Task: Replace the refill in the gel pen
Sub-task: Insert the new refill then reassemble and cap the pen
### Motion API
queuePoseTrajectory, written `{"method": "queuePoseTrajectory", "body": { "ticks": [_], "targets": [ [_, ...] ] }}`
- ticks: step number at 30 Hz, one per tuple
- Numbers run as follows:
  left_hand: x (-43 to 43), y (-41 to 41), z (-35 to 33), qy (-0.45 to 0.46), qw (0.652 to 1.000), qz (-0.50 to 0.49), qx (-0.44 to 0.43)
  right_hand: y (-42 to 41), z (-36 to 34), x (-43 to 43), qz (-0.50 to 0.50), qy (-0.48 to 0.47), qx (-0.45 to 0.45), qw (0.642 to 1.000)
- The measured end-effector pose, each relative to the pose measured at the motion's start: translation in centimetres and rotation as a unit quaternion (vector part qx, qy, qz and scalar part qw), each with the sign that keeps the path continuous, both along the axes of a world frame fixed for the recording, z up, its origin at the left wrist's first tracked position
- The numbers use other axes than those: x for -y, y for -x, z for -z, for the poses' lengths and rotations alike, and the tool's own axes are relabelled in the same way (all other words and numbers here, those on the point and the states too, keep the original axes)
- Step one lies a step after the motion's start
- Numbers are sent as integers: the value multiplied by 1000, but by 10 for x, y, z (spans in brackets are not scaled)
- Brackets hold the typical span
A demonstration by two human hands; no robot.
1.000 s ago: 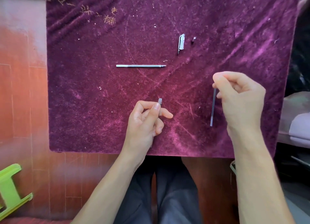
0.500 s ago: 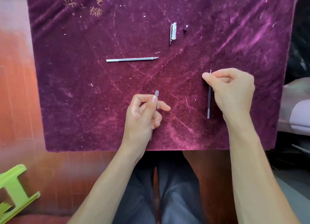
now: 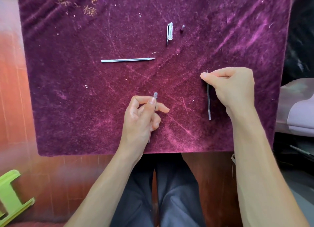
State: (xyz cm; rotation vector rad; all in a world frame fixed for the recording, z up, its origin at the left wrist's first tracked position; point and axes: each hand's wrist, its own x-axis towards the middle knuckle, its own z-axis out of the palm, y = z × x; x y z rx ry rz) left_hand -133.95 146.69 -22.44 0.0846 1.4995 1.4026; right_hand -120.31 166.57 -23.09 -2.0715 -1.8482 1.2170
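My left hand (image 3: 141, 119) grips the clear pen barrel (image 3: 155, 96); its threaded end pokes up past my thumb, and the rest is mostly hidden in my palm. My right hand (image 3: 232, 89) pinches a thin dark refill (image 3: 208, 104) near its tip, the refill hanging straight down toward me over the cloth. A second refill (image 3: 127, 60) lies flat on the cloth, tip pointing right. Farther back lie the clear pen cap (image 3: 169, 32) and, just right of it, a small dark tip piece (image 3: 182, 29).
A purple velvet cloth (image 3: 68, 90) covers the table. A green plastic stool (image 3: 10, 192) stands on the red floor at the lower left. My knees are under the cloth's near edge. Pale fabric lies at the right.
My right hand has lowered the refill toward the cloth and turned its fingers leftward. My left hand keeps the barrel in the same grip. The view shifted slightly.
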Motion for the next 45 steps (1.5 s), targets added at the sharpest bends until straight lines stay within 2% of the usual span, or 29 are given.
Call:
{"method": "queuePoseTrajectory", "body": {
  "ticks": [8, 10, 12, 15, 18, 23, 34, 41, 45],
  "targets": [
    [5, 3, -2, -5, 1000, -4, -2, 1, -17, -18, -108, 54, 10, 993],
    [8, 5, -4, 0, 1000, 2, -9, 2, -24, -18, -98, 60, -53, 992],
    [10, 6, -6, -1, 1000, 3, -8, 4, -34, -14, -53, 65, -160, 984],
    [14, 9, -10, -6, 1000, 11, -6, 11, -46, 3, 51, 109, -330, 936],
    [18, 10, -13, -5, 1000, 19, -10, 19, -45, 25, 118, 147, -394, 899],
    [20, 15, -13, -12, 999, 25, -20, 26, -32, 45, 148, 161, -381, 898],
    [19, 27, -14, -40, 997, 53, -50, 35, -27, 45, 129, 158, -367, 908],
    [20, 31, -15, -31, 996, 75, -39, 39, -33, 37, 56, 89, -340, 934],
    [21, 27, -16, -22, 996, 88, -22, 49, -38, 29, 19, 66, -347, 935]
  ]
}}
